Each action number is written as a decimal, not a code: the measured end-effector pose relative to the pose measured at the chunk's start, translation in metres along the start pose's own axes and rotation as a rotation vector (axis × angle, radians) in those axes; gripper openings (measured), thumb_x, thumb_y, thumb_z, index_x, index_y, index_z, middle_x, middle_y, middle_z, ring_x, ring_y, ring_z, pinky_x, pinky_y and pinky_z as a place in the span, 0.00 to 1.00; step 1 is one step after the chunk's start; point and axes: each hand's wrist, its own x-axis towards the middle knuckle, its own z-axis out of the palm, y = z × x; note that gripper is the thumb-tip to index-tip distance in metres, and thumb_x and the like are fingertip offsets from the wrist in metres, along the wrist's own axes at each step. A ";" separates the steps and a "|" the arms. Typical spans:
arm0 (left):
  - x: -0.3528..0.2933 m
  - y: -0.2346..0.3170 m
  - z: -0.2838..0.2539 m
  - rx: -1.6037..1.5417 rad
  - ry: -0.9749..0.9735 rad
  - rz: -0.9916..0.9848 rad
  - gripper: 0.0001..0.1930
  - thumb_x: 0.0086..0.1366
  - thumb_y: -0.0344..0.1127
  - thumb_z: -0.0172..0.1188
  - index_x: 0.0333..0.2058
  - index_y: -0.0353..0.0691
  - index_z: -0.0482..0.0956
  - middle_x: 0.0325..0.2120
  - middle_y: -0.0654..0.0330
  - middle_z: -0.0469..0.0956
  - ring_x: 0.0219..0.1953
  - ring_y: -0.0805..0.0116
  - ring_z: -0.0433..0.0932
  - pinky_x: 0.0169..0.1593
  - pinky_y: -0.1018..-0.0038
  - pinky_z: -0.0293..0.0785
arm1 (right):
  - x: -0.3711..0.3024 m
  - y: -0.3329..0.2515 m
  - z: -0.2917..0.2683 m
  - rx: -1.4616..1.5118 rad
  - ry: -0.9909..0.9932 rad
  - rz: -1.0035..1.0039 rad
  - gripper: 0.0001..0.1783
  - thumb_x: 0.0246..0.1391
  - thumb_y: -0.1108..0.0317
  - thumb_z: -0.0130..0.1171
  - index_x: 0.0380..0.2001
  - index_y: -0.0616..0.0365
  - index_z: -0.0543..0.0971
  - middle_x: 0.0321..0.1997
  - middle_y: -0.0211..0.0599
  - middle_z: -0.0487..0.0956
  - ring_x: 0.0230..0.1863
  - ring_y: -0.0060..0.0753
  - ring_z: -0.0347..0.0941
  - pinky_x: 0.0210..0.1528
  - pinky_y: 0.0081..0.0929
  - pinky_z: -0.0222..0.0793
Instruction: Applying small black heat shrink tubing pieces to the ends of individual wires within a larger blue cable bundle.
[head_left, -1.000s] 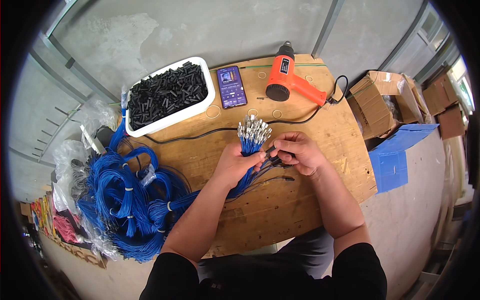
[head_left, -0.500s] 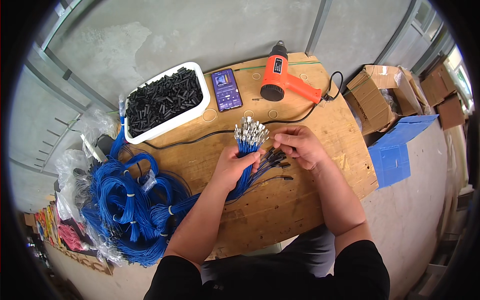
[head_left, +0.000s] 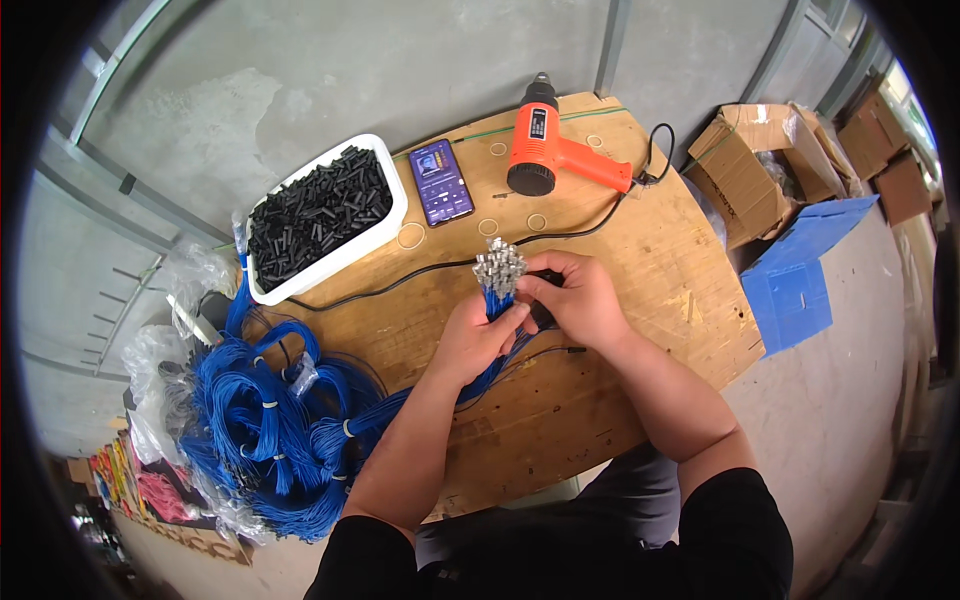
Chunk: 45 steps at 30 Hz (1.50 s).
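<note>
My left hand [head_left: 480, 330] is wrapped round a bundle of blue wires [head_left: 495, 303], just below their tips. Silvery metal terminals [head_left: 499, 265] crowd together at the top of the bundle. Close against its right side is my right hand [head_left: 571, 296], thumb and forefinger pinched beside the terminals; what lies between those fingertips is too small to make out. Black sleeves show on some wire ends below the right hand. From the bundle the wires run down left to large tied coils of blue wire [head_left: 235, 395] at the table's left edge.
A white tub [head_left: 398, 190] of short black tubes [head_left: 320, 212] stands at the back left. Beside it lie a phone [head_left: 440, 182] and an orange heat gun [head_left: 560, 153], whose black cord [head_left: 400, 275] crosses the wooden table [head_left: 660, 300]. Cardboard boxes [head_left: 745, 185] sit to the right.
My right hand has moved left, from a little apart to right against the bundle. My left hand still grips the wires. The whole view has shifted slightly.
</note>
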 end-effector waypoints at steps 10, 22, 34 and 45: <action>0.000 -0.002 -0.006 -0.277 0.029 0.030 0.10 0.72 0.37 0.56 0.42 0.35 0.78 0.31 0.57 0.80 0.26 0.71 0.77 0.28 0.75 0.73 | 0.015 0.005 -0.022 0.287 0.088 0.115 0.13 0.59 0.73 0.63 0.46 0.67 0.80 0.29 0.29 0.79 0.20 0.11 0.60 0.21 0.12 0.55; -0.002 0.002 -0.004 -0.175 0.137 -0.060 0.12 0.67 0.35 0.62 0.45 0.34 0.80 0.30 0.57 0.82 0.29 0.67 0.81 0.32 0.72 0.79 | 0.017 0.012 -0.019 0.288 -0.063 0.154 0.09 0.57 0.69 0.67 0.38 0.61 0.82 0.30 0.31 0.81 0.21 0.12 0.63 0.22 0.12 0.54; 0.001 0.001 -0.002 -0.144 0.167 -0.046 0.09 0.66 0.31 0.64 0.41 0.32 0.81 0.30 0.54 0.83 0.29 0.67 0.83 0.29 0.76 0.77 | 0.011 0.009 -0.013 0.137 -0.061 0.095 0.09 0.56 0.71 0.67 0.35 0.66 0.82 0.30 0.31 0.81 0.29 0.17 0.73 0.30 0.21 0.71; -0.001 -0.002 -0.006 -0.186 0.206 -0.044 0.10 0.66 0.31 0.63 0.42 0.31 0.80 0.32 0.54 0.83 0.31 0.68 0.83 0.29 0.76 0.78 | 0.005 0.001 -0.015 0.112 0.010 0.202 0.07 0.55 0.71 0.68 0.33 0.63 0.81 0.22 0.22 0.74 0.18 0.09 0.61 0.19 0.13 0.52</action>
